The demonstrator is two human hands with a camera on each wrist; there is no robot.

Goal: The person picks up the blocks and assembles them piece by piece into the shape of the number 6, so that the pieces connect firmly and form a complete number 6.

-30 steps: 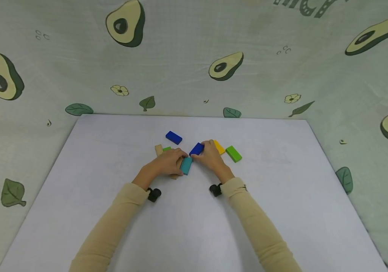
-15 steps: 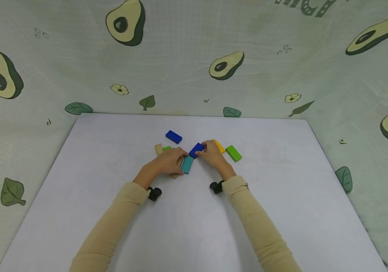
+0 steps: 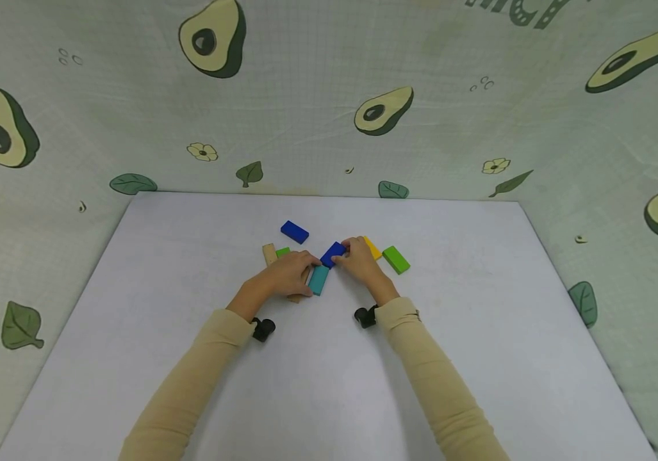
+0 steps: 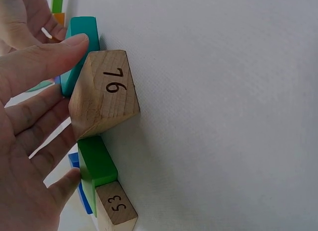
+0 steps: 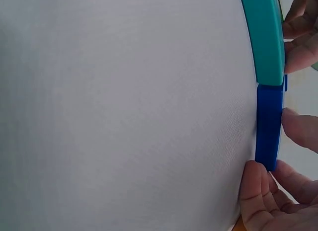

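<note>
Near the table's middle, my left hand (image 3: 291,272) holds a teal block (image 3: 318,282) between thumb and fingers. In the left wrist view, the thumb (image 4: 74,44) lies on the teal block's face. My right hand (image 3: 361,262) grips a dark blue block (image 3: 331,254) at its near side and right end. The right wrist view shows the blue block (image 5: 270,126) end to end with the teal block (image 5: 266,42). Beside the left hand stands a wooden block (image 4: 107,92) marked 76, its lower part partly hidden by that hand in the head view.
A green block (image 4: 102,161) and a wooden block (image 4: 117,206) marked 53 continue the row on the left. Another dark blue block (image 3: 295,232) lies farther back. Right of the right hand are a yellow block (image 3: 372,249) and a green block (image 3: 396,260) on the white table (image 3: 478,333).
The teal block has shifted slightly to the right with my left fingers, closer against the blue block. My right thumb has moved up along the blue block's near side.
</note>
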